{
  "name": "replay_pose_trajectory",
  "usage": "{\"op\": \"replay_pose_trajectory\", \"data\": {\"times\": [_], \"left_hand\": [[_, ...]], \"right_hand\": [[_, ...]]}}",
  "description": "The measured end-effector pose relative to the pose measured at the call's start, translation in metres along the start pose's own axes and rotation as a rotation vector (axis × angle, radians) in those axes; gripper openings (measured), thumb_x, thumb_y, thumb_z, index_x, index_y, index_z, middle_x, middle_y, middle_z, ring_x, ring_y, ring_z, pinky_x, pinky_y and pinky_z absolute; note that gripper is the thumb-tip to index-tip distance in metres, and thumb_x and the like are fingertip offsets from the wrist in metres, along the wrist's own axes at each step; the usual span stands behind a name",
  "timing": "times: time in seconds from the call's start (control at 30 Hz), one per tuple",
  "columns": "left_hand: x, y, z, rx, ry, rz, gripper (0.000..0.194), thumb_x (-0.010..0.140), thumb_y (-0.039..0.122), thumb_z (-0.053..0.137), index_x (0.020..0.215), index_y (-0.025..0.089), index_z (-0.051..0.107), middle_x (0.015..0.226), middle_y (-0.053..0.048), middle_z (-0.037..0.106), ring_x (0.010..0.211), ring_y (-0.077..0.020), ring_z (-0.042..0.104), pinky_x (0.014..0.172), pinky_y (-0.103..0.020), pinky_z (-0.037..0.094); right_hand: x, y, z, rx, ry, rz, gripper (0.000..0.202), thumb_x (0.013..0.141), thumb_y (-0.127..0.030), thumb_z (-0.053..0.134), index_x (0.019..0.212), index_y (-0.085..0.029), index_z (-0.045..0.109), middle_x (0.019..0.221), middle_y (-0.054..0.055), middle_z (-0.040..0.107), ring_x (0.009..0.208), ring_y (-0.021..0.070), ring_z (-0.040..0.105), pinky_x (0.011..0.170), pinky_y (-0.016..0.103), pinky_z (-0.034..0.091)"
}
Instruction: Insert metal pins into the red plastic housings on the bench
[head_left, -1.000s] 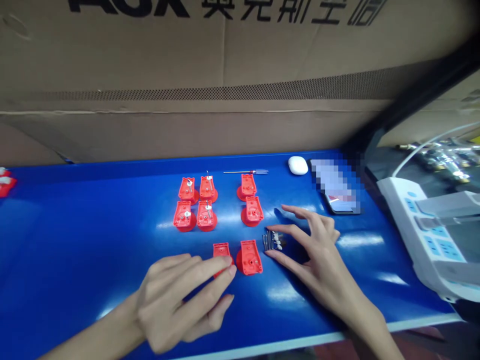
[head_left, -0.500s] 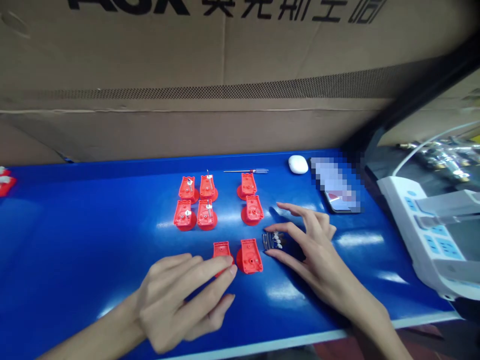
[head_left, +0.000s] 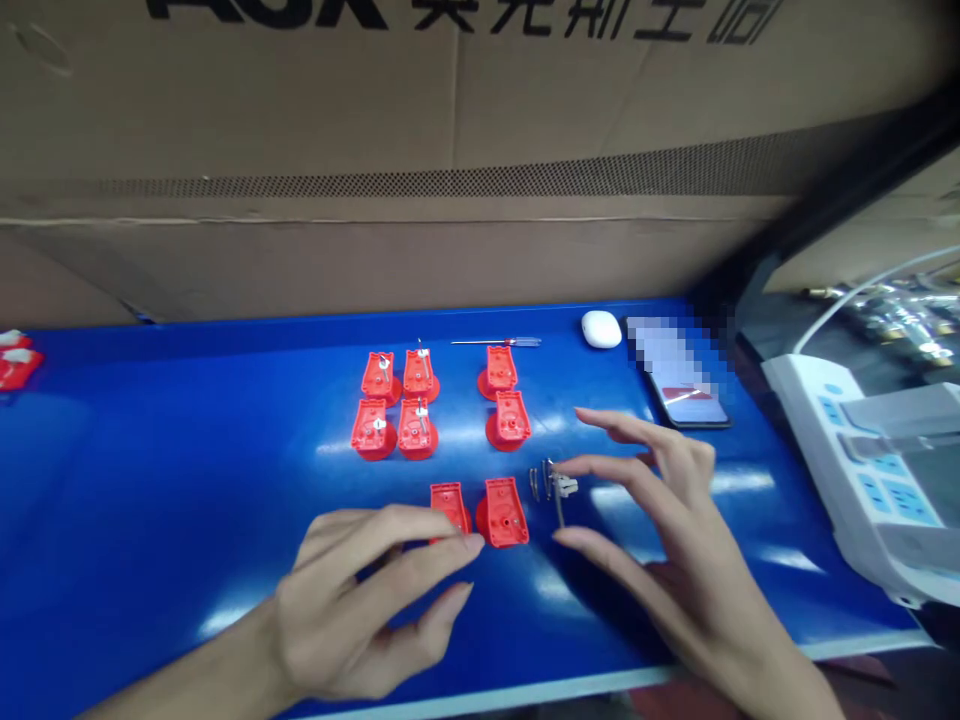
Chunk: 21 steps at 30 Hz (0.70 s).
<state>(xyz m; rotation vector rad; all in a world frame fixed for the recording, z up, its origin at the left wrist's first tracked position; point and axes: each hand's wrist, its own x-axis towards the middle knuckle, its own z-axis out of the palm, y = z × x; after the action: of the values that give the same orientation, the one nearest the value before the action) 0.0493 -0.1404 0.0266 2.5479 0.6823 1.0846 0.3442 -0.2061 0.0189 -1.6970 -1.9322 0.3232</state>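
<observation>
My left hand [head_left: 382,600] hovers palm-down over the near edge of a red plastic housing [head_left: 448,500], partly hiding it. Its fingers are stretched out and slightly apart, with nothing visible between them. Beside that piece stands another red housing [head_left: 504,512], its hollow side up. My right hand [head_left: 667,530] pinches a thin metal pin [head_left: 559,503] lengthwise between thumb and index fingertip. Just behind the pin lie a few small metal pins [head_left: 534,483] and small white pieces [head_left: 568,486] on the blue table [head_left: 225,470].
Several red housings [head_left: 416,428] stand farther back, some with small white and metal parts inside. A screwdriver [head_left: 495,342], a white rounded case [head_left: 601,329] and a phone [head_left: 686,385] lie behind. At right is a white power strip [head_left: 847,470]; a cardboard box [head_left: 375,265] walls the back.
My right hand has drawn back a little to the right and now holds a metal pin taken from the small group. My left hand has barely moved.
</observation>
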Motion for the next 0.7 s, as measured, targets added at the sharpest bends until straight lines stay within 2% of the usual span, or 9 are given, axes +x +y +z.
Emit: {"op": "replay_pose_trajectory", "data": {"times": [0.1, 0.17, 0.23, 0.3, 0.4, 0.53, 0.6, 0.7], "left_hand": [[0.004, 0.005, -0.002, -0.290, -0.091, -0.262, 0.023, 0.104, 0.018, 0.072, 0.125, 0.022, 0.080, 0.103, -0.002, 0.081, 0.059, -0.0067, 0.063, 0.053, -0.020, 0.052], [0.005, 0.005, -0.004, -0.474, -0.176, -0.375, 0.024, 0.107, 0.028, 0.072, 0.129, 0.024, 0.079, 0.100, -0.002, 0.080, 0.053, -0.0071, 0.055, 0.047, -0.021, 0.048], [0.006, 0.004, -0.005, -0.575, -0.243, -0.437, 0.023, 0.109, 0.037, 0.069, 0.122, 0.023, 0.083, 0.091, -0.003, 0.079, 0.054, -0.0100, 0.056, 0.047, -0.024, 0.048], [0.007, 0.004, -0.005, -0.638, -0.305, -0.489, 0.027, 0.110, 0.039, 0.067, 0.103, 0.020, 0.085, 0.081, -0.004, 0.078, 0.054, -0.0119, 0.059, 0.047, -0.025, 0.050], [0.008, 0.006, -0.005, -0.806, -0.351, -0.607, 0.034, 0.109, 0.039, 0.067, 0.088, 0.019, 0.085, 0.081, -0.005, 0.079, 0.046, -0.0093, 0.055, 0.040, -0.023, 0.046], [0.008, 0.008, -0.003, -1.054, -0.305, -0.816, 0.031, 0.103, 0.046, 0.077, 0.090, 0.020, 0.088, 0.086, -0.005, 0.078, 0.041, -0.0043, 0.045, 0.031, -0.017, 0.034], [0.007, 0.008, -0.002, -1.076, -0.289, -0.845, 0.030, 0.101, 0.048, 0.079, 0.093, 0.021, 0.089, 0.087, -0.005, 0.077, 0.043, -0.0042, 0.048, 0.032, -0.015, 0.038], [0.004, 0.005, 0.000, -0.977, -0.293, -0.801, 0.031, 0.101, 0.049, 0.079, 0.094, 0.021, 0.089, 0.085, -0.004, 0.077, 0.044, -0.0058, 0.053, 0.034, -0.015, 0.045]], "right_hand": [[-0.009, -0.030, 0.000, 0.034, 0.052, -0.041, 0.037, 0.105, -0.056, 0.070, 0.138, -0.039, 0.065, 0.164, 0.007, 0.052, 0.142, 0.0403, 0.055, 0.112, 0.061, 0.049], [-0.014, -0.051, 0.004, 0.032, 0.069, -0.093, 0.042, 0.102, -0.059, 0.073, 0.138, -0.040, 0.066, 0.162, 0.007, 0.055, 0.136, 0.0402, 0.060, 0.106, 0.059, 0.054], [-0.016, -0.067, 0.011, 0.014, 0.102, -0.116, 0.044, 0.100, -0.062, 0.074, 0.138, -0.040, 0.068, 0.159, 0.007, 0.059, 0.135, 0.0400, 0.060, 0.101, 0.057, 0.058], [-0.015, -0.077, 0.016, 0.003, 0.117, -0.174, 0.043, 0.101, -0.059, 0.074, 0.138, -0.038, 0.068, 0.155, 0.007, 0.061, 0.135, 0.0378, 0.059, 0.098, 0.051, 0.060], [-0.013, -0.083, 0.023, -0.008, 0.146, -0.214, 0.038, 0.103, -0.054, 0.074, 0.136, -0.035, 0.068, 0.152, 0.008, 0.063, 0.131, 0.0340, 0.060, 0.099, 0.046, 0.059], [-0.011, -0.079, 0.029, 0.049, 0.138, -0.179, 0.033, 0.106, -0.048, 0.072, 0.135, -0.033, 0.067, 0.150, 0.009, 0.063, 0.133, 0.0334, 0.060, 0.108, 0.049, 0.054], [-0.011, -0.074, 0.029, 0.103, 0.095, -0.173, 0.036, 0.106, -0.049, 0.073, 0.137, -0.033, 0.067, 0.152, 0.009, 0.062, 0.135, 0.0337, 0.060, 0.111, 0.050, 0.053], [-0.009, -0.070, 0.027, 0.196, 0.034, -0.157, 0.035, 0.106, -0.043, 0.072, 0.139, -0.033, 0.068, 0.153, 0.009, 0.060, 0.137, 0.0324, 0.061, 0.109, 0.048, 0.056]]}}
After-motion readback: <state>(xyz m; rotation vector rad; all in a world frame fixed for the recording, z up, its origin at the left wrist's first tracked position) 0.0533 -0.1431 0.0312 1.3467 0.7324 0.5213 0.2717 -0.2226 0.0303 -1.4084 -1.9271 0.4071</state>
